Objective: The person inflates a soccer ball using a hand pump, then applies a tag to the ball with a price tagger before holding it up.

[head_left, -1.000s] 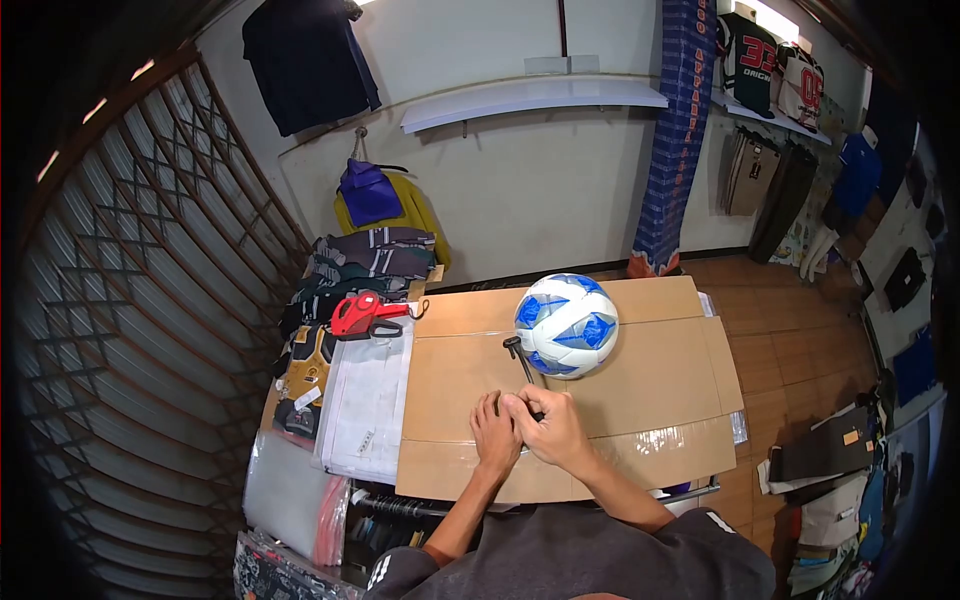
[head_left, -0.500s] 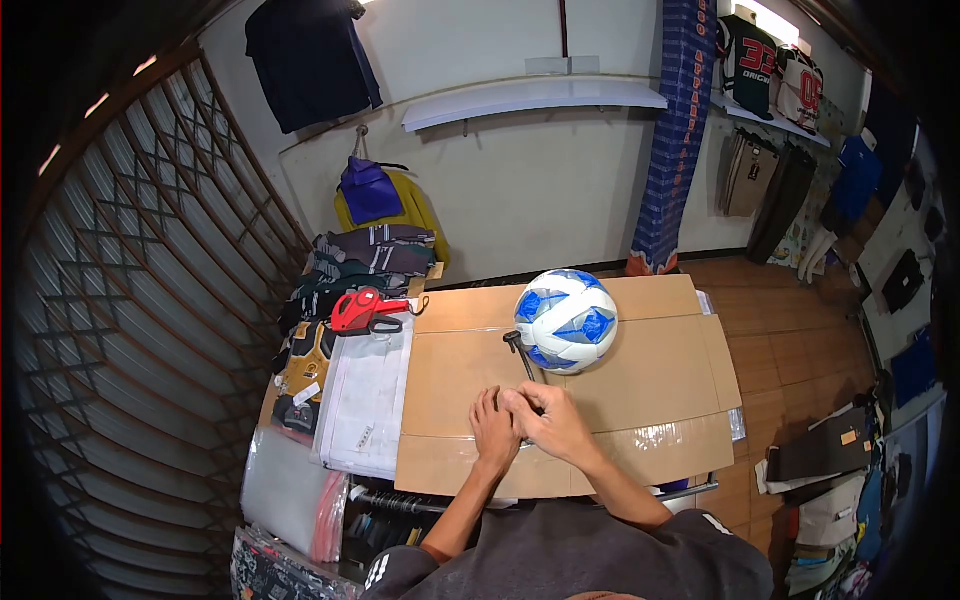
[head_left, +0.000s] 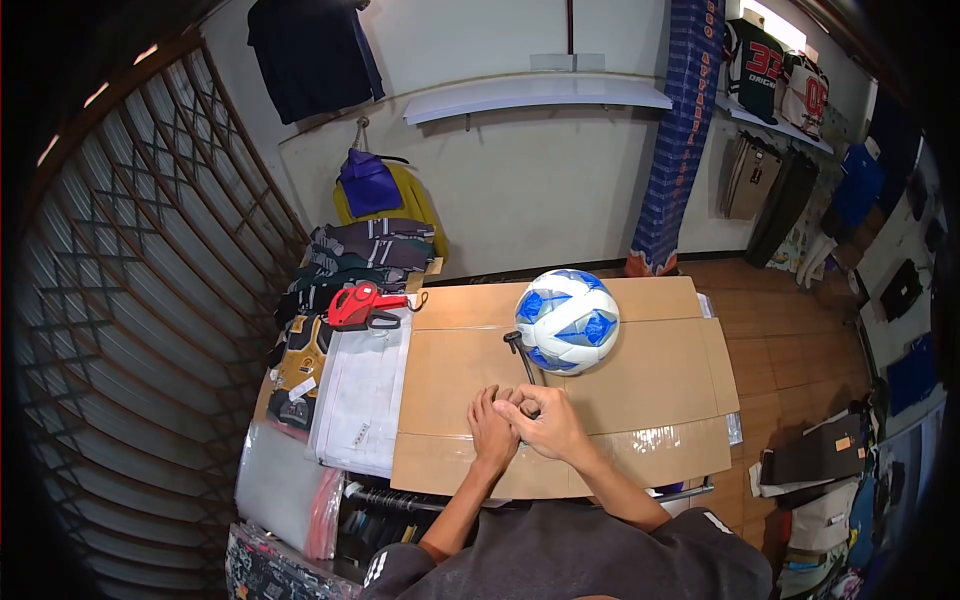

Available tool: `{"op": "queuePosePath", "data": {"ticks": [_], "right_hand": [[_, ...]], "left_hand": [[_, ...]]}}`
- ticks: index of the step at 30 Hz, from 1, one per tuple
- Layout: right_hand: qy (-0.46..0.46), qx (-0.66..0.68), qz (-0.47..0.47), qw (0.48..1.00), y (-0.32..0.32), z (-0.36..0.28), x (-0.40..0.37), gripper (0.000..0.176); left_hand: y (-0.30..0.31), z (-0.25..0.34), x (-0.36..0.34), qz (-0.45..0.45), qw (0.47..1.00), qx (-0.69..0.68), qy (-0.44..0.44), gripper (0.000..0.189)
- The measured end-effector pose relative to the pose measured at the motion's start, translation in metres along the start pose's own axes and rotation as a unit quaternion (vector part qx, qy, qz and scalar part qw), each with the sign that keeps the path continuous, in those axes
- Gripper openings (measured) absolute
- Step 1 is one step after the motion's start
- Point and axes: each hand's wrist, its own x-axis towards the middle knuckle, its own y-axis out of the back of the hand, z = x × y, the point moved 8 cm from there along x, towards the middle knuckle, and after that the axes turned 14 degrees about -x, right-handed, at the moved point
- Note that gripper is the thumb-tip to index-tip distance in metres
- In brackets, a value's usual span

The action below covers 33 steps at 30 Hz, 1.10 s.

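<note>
A white and blue soccer ball (head_left: 567,322) rests on flattened cardboard (head_left: 660,370). Just left of it, a thin black rod with a T-shaped end (head_left: 514,341) runs down toward my hands. My right hand (head_left: 552,424) has its fingers closed near the rod's lower end; some dark part shows among them, but I cannot make out what they grip. Against it lies my left hand (head_left: 492,428), its fingers bent together and their tips meeting the right hand. Whatever sits between the two hands is mostly hidden.
Left of the cardboard are a red-and-black price-tag gun (head_left: 365,306), a white packet stack (head_left: 360,400) and folded clothes (head_left: 375,248). A metal rail (head_left: 690,492) runs under the table's front edge. Clothing piles (head_left: 820,500) stand on the right.
My right thumb and fingers have shifted slightly around the spot where both hands meet. The ball and the rod stay in place; the view has tilted a little.
</note>
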Motion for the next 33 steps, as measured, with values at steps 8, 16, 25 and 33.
{"op": "queuePosePath", "data": {"ticks": [8, 16, 25, 33], "right_hand": [[-0.001, 0.006, 0.023, 1.0, -0.021, 0.029, -0.005, 0.032], [0.1, 0.099, 0.035, 0.989, 0.047, -0.059, -0.023, 0.031], [0.024, 0.084, 0.037, 0.995, -0.003, 0.029, 0.008, 0.034], [0.013, 0.075, 0.048, 0.996, -0.028, 0.051, 0.008, 0.034]], "left_hand": [[0.002, -0.001, -0.004, 0.013, 1.0, 0.008, -0.025, 0.053], [0.002, 0.003, -0.001, 0.027, 0.999, 0.021, -0.03, 0.049], [-0.001, 0.0, -0.001, 0.026, 0.999, 0.041, -0.024, 0.049], [-0.001, -0.002, -0.001, 0.025, 0.999, 0.035, -0.033, 0.047]]}}
